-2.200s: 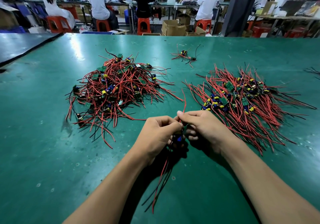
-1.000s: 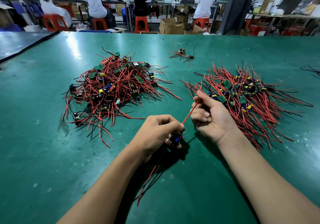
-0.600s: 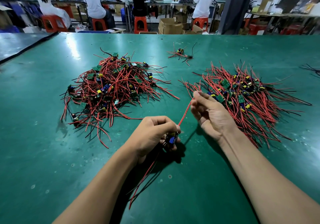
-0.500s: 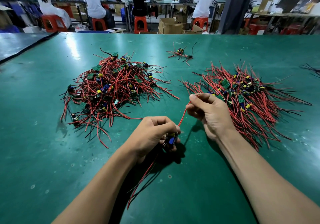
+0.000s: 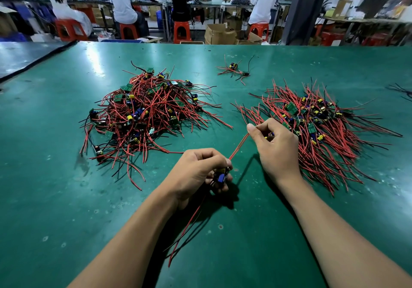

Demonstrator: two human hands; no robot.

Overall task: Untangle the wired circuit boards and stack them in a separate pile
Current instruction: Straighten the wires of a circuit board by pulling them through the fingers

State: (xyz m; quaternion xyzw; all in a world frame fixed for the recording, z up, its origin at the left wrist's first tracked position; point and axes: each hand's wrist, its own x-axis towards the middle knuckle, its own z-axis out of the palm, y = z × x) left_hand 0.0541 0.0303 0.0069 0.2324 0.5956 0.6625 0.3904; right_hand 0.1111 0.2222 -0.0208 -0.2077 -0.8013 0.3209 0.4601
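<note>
My left hand grips a small circuit board with a blue part, just above the green table. Red and black wires hang from it toward me. My right hand pinches the board's red wires between thumb and fingers and holds them taut, up and to the right. A tangled heap of wired boards lies at the left. The sorted pile of boards, wires fanned out, lies at the right, partly behind my right hand.
A small loose bunch of wired boards lies farther back at the centre. Black wire ends show at the right edge. People sit on red stools at benches beyond the table's far edge, with cardboard boxes on the floor.
My right hand slid along the red wires away from the board, up and right, then curled its fingers round them. My left hand stayed in place, holding the board.
</note>
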